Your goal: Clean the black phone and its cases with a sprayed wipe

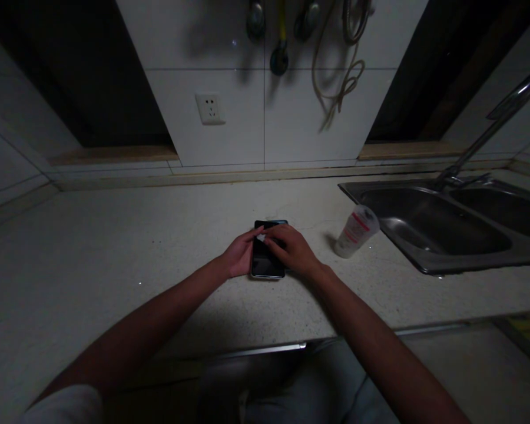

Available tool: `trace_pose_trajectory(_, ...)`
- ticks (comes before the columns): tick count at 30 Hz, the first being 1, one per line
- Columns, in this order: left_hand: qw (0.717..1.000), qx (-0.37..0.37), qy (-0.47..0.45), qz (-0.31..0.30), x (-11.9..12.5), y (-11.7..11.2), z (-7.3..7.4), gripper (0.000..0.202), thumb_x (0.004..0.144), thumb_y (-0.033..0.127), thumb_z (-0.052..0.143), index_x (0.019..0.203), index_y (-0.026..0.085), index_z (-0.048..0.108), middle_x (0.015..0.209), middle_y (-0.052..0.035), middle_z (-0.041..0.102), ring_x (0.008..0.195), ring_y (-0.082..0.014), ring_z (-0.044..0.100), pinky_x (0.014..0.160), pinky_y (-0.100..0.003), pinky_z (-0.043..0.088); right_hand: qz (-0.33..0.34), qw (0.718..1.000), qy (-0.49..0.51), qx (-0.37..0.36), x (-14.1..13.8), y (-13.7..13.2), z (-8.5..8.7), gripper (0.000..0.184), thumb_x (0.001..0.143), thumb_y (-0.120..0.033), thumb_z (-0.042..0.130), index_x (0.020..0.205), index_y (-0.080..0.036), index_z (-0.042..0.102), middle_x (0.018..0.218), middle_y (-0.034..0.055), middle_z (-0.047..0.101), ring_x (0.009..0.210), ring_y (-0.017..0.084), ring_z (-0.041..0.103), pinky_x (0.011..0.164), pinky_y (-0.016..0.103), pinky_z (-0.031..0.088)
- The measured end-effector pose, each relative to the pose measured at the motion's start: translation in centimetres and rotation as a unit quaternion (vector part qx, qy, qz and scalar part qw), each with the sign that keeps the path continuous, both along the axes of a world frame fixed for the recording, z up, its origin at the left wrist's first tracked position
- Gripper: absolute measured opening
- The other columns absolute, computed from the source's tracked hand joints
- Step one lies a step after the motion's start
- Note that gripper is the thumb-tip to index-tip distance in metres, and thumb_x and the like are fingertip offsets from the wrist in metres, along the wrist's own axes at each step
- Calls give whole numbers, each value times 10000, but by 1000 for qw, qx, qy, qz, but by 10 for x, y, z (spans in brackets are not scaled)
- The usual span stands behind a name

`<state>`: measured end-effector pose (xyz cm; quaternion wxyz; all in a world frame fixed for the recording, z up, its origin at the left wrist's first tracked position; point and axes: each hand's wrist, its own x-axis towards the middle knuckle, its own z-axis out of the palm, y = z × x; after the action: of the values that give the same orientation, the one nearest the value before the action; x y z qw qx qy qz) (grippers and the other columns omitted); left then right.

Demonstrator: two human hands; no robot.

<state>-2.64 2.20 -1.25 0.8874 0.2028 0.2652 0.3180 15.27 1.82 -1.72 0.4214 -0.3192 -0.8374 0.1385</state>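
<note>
A black smartphone (267, 262) lay flat near the middle of the speckled stone countertop (115, 282), its dark screen facing up. The left hand (241, 253) came in from the left, its fingers (252, 238) held together and resting across the phone's far left part. The right hand (292, 250) lay just beside it, its fingers (274, 234) together and slightly curled over the screen's far end, close to the left fingertips. Neither hand clamped the phone. To the right stood a translucent plastic cup (357, 231) with a red-striped label, just beside a stainless steel double sink (428, 227) and its arched faucet (481, 140). A wall socket (210, 109) sat on the far tiled wall.
</note>
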Motion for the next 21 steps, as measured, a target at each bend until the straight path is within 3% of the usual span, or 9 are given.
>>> trace_pose_trajectory(21,999,-3,35,22,3,-4,6,291,969,303,545,1120,84,664,893,-147,760,818,-251,736,956,-427,488,0,1000,3,-4,1,0,0,160,974,-279,558,1016,-223,702,1031,82,748,987,230,656,907,426,506)
